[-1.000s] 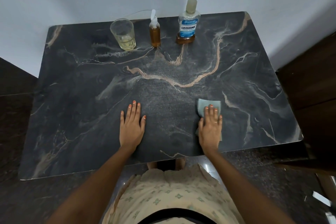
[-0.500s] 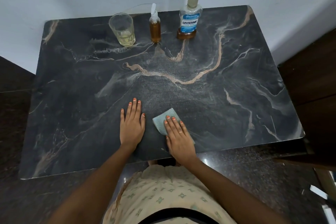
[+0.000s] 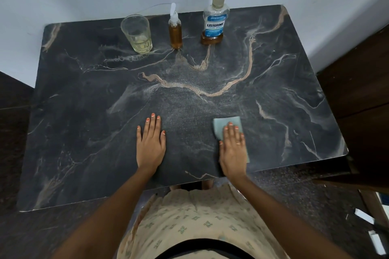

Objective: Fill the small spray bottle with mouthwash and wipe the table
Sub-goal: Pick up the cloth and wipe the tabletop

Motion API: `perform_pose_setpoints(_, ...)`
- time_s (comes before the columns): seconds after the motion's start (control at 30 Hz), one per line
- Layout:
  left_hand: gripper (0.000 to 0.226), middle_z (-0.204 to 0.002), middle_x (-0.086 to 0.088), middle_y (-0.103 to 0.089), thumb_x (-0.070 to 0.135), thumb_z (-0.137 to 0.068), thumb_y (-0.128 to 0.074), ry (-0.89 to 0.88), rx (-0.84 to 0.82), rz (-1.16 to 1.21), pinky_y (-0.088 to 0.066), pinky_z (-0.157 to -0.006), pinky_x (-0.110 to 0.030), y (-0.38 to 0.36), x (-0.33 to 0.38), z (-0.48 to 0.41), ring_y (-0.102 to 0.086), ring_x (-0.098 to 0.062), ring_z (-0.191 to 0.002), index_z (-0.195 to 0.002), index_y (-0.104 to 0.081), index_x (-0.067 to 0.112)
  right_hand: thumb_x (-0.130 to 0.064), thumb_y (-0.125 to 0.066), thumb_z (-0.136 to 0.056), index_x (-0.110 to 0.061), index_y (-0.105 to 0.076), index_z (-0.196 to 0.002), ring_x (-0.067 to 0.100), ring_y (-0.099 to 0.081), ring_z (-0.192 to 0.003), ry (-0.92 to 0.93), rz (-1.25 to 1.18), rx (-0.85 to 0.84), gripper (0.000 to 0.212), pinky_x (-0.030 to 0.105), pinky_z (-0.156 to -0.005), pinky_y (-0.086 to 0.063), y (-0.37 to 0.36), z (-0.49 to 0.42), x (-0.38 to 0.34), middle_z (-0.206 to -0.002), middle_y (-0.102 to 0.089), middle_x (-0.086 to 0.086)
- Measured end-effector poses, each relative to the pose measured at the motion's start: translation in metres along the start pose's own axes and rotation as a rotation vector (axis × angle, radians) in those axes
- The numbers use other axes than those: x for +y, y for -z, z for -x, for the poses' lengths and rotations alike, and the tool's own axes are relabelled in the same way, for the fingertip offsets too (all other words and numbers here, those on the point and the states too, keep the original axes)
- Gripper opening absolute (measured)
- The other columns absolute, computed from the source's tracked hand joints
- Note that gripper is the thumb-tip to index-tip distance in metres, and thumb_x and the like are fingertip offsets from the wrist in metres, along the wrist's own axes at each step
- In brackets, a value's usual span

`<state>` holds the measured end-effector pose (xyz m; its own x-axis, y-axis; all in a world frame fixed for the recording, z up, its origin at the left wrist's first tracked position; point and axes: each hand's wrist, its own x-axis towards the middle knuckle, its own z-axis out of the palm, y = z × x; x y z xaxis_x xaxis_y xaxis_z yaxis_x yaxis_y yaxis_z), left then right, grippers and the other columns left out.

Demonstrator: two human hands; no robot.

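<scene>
My right hand (image 3: 233, 149) lies flat on a pale blue cloth (image 3: 223, 124), pressing it on the dark marble table (image 3: 84, 122) near the front edge. My left hand (image 3: 150, 143) rests flat on the tabletop, fingers together, holding nothing. At the back stand a small spray bottle (image 3: 175, 29) full of amber liquid with a white nozzle, and a Listerine mouthwash bottle (image 3: 215, 20) with a little amber liquid at the bottom, its cap on.
A clear glass (image 3: 137, 34) with a little pale yellow liquid stands left of the spray bottle. White walls run behind the table. A dark wooden cabinet (image 3: 362, 82) stands at the right. Dark floor surrounds the table.
My right hand slid the cloth left to beside my left hand, then back right to where it is now. My left hand has stayed put.
</scene>
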<state>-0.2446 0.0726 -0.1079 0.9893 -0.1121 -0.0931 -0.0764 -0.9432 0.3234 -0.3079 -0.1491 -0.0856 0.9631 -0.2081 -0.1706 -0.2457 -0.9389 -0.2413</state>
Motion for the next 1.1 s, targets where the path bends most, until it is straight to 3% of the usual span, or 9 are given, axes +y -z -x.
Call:
perform_pose_setpoints(0.1, 0.05, -0.154, -0.004, -0.017, 0.023, -0.098, -0.033, -0.003, 0.001, -0.006, -0.005, -0.116, -0.043, 0.001, 0.001, 0.0, -0.012, -0.017, -0.142, -0.144, -0.016, 0.014, -0.017, -0.046, -0.091, -0.003, -0.037, -0.134, 0.031, -0.033, -0.133, 0.174, 0.024, -0.029, 0.046, 0.049, -0.108, -0.023, -0.005, 0.012, -0.042, -0.143, -0.039, 0.015)
perform_pose_setpoints(0.17, 0.05, -0.154, -0.005, -0.017, 0.022, -0.097, -0.034, -0.003, -0.001, -0.013, -0.005, -0.116, -0.043, 0.001, 0.001, 0.0, -0.014, -0.018, -0.142, -0.144, -0.017, 0.014, -0.023, -0.038, -0.089, -0.006, -0.046, -0.13, 0.024, -0.043, -0.128, 0.286, 0.073, -0.076, 0.045, 0.043, -0.107, -0.032, -0.008, 0.023, -0.063, -0.137, -0.049, 0.01)
perform_pose_setpoints(0.37, 0.048, -0.154, -0.005, -0.017, 0.022, -0.098, -0.03, -0.013, 0.002, -0.018, -0.005, -0.116, -0.043, 0.002, 0.001, 0.0, -0.014, -0.019, -0.142, -0.144, -0.017, 0.014, -0.028, -0.028, -0.088, -0.009, -0.044, -0.131, 0.018, -0.041, -0.13, 0.412, 0.222, -0.179, 0.05, 0.037, -0.113, -0.023, -0.013, 0.037, -0.056, -0.139, -0.047, 0.005)
perform_pose_setpoints(0.43, 0.048, -0.153, -0.005, -0.018, 0.023, -0.098, -0.03, -0.011, 0.003, -0.011, -0.004, -0.116, -0.042, 0.002, 0.001, 0.0, -0.014, -0.018, -0.142, -0.144, -0.018, 0.014, -0.026, -0.03, -0.087, -0.008, -0.043, -0.132, 0.019, -0.04, -0.131, 0.418, 0.203, -0.173, 0.05, 0.036, -0.113, -0.012, -0.01, 0.041, -0.04, -0.14, -0.046, 0.006)
perform_pose_setpoints(0.6, 0.049, -0.154, -0.003, -0.017, 0.023, -0.098, -0.031, 0.003, -0.002, -0.004, -0.003, -0.116, -0.041, 0.001, 0.0, 0.001, -0.012, -0.016, -0.142, -0.144, -0.016, 0.015, -0.023, -0.03, -0.089, -0.004, -0.038, -0.135, 0.028, -0.037, -0.131, 0.242, 0.1, -0.087, 0.05, 0.03, -0.113, -0.007, 0.007, 0.035, 0.029, -0.142, -0.04, 0.011)
perform_pose_setpoints(0.73, 0.049, -0.153, -0.003, -0.017, 0.027, -0.097, -0.025, -0.003, -0.002, -0.009, -0.003, -0.116, -0.041, 0.001, 0.0, 0.001, -0.012, -0.016, -0.142, -0.144, -0.016, 0.014, -0.027, -0.022, -0.093, -0.005, -0.031, -0.138, 0.028, -0.025, -0.137, 0.035, 0.017, 0.012, 0.051, 0.039, -0.114, -0.015, 0.024, 0.013, 0.072, -0.147, -0.031, 0.012)
perform_pose_setpoints(0.9, 0.053, -0.154, -0.002, -0.016, 0.032, -0.093, -0.017, 0.006, -0.012, -0.02, -0.002, -0.116, -0.041, 0.002, 0.002, 0.001, -0.011, -0.015, -0.142, -0.144, -0.015, 0.015, -0.02, -0.027, -0.099, -0.007, -0.013, -0.143, 0.023, -0.006, -0.143, -0.186, -0.004, 0.052, 0.048, 0.038, -0.118, -0.002, 0.026, -0.037, 0.072, -0.154, -0.012, 0.012)
perform_pose_setpoints(1.0, 0.054, -0.154, -0.003, -0.016, 0.033, -0.093, -0.016, 0.012, -0.013, -0.02, -0.004, -0.117, -0.042, 0.002, 0.002, 0.001, -0.011, -0.016, -0.142, -0.144, -0.016, 0.016, -0.023, -0.022, -0.1, -0.007, -0.008, -0.143, 0.024, -0.002, -0.143, -0.202, 0.032, 0.047, 0.049, 0.037, -0.116, 0.002, 0.024, -0.065, 0.044, -0.155, -0.006, 0.011)
perform_pose_setpoints(1.1, 0.056, -0.154, -0.002, -0.016, 0.036, -0.092, -0.011, 0.015, -0.019, -0.031, -0.003, -0.116, -0.041, 0.002, 0.002, 0.0, -0.01, -0.014, -0.142, -0.144, -0.014, 0.017, -0.024, -0.018, -0.099, -0.008, -0.004, -0.143, 0.024, 0.0, -0.143, -0.067, 0.037, 0.016, 0.049, 0.036, -0.114, 0.007, 0.014, -0.082, -0.001, -0.155, -0.003, 0.011)
